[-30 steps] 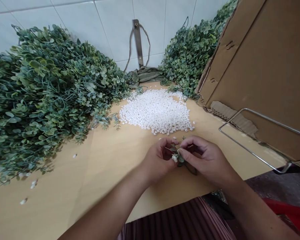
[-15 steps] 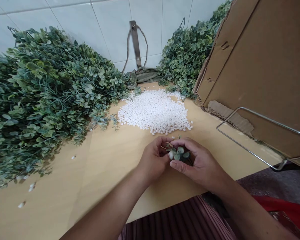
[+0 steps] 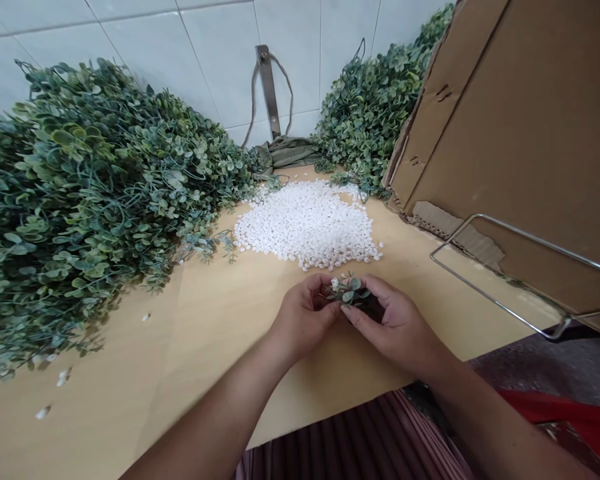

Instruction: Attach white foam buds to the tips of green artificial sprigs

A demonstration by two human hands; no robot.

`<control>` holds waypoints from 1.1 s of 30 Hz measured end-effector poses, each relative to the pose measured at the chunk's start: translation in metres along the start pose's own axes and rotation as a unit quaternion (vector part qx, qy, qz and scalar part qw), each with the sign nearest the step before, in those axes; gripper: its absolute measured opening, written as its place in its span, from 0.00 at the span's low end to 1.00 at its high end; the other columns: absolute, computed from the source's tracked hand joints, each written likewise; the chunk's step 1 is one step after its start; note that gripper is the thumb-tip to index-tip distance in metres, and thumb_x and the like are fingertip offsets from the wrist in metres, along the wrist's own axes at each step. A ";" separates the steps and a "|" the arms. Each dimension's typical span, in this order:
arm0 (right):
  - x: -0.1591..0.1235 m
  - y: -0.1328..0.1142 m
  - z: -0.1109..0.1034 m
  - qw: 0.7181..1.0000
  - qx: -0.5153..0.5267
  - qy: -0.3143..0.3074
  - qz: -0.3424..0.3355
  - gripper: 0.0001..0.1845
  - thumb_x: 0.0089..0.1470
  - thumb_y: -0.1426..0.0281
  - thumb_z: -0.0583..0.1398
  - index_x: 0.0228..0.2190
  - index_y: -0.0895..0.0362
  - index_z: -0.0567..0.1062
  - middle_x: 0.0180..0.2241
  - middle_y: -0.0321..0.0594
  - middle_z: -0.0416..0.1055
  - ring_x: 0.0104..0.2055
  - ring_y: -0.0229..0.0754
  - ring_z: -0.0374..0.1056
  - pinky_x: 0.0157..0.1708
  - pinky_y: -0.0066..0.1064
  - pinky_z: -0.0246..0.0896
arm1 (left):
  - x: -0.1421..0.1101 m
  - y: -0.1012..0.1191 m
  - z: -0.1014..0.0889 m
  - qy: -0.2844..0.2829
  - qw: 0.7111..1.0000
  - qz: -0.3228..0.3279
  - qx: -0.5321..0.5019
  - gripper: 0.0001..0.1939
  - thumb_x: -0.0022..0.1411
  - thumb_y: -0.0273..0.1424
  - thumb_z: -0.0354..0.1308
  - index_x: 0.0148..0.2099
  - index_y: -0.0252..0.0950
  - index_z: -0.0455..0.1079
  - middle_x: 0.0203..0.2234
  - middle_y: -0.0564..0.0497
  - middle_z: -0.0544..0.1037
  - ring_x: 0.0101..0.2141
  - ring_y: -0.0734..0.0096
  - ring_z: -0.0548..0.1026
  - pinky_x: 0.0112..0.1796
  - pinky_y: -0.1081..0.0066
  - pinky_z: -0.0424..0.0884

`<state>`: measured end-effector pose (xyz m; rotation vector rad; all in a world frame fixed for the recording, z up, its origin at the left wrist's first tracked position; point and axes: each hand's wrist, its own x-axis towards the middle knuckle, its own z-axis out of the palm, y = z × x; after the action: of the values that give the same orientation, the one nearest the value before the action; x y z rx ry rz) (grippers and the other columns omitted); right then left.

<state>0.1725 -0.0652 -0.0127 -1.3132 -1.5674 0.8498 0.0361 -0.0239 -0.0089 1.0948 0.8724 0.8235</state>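
Between my two hands, close to the table's near edge, is a small artificial leaf sprig [image 3: 354,293] with round grey-green leaves. A small white piece [image 3: 335,283] shows at the sprig's left end, by my left fingertips. My left hand [image 3: 307,313] is closed, its thumb and fingers pinching at that end. My right hand [image 3: 393,320] curls closed around the sprig from the right, thumb against the leaves. The stem is mostly hidden by the fingers. Just beyond my hands lies a spread-out pile of small white pieces [image 3: 310,223].
Heaps of artificial greenery stand at left [image 3: 105,180] and back right [image 3: 375,113]. A cardboard box [image 3: 525,133] with a bent metal wire frame [image 3: 500,303] fills the right. A strap [image 3: 269,90] and dark cloth [image 3: 293,152] rest against the tiled wall. Stray white bits [image 3: 63,377] lie at left.
The white piece has shifted up and left with the sprig's end. My right thumb has moved up onto the leaves, and the hands are slightly closer together.
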 end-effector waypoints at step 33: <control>0.000 0.005 -0.007 0.994 0.039 0.066 0.082 0.09 0.46 0.65 0.59 0.26 0.60 0.74 0.26 0.40 0.74 0.30 0.41 0.69 0.29 0.30 0.64 | 0.008 0.010 -0.029 0.080 0.819 0.181 0.539 0.07 0.56 0.26 0.51 0.32 0.36 0.70 0.25 0.51 0.72 0.27 0.71 0.68 0.29 0.71 0.63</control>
<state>0.1807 -0.0649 -0.0143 -1.4256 -1.3249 0.8959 0.0124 -0.0029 -0.0068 2.2689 1.3531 0.7113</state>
